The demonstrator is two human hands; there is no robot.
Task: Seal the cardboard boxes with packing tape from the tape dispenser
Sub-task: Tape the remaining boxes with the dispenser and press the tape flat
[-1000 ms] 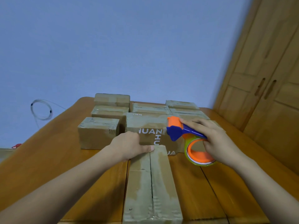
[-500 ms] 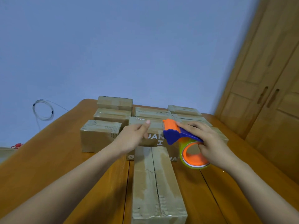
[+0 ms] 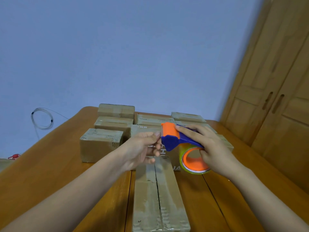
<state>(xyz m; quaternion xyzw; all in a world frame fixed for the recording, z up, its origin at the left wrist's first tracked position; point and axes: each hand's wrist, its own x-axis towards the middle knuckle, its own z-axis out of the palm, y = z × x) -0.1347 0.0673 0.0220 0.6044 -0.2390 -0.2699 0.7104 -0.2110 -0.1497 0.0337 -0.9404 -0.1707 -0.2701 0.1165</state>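
Holding the tape dispenser [image 3: 179, 143] in the curled right hand [image 3: 210, 148] above the long box [image 3: 158, 195] on the table [image 3: 50, 173], the left hand [image 3: 142, 149] pinches at its orange end, and the tape could stick to itself if that pinch slips.

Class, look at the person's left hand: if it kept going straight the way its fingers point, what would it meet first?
The left hand points right, toward the tape dispenser; its fingers sit at the orange and blue head, so it would probably meet that first. Depth is unclear.
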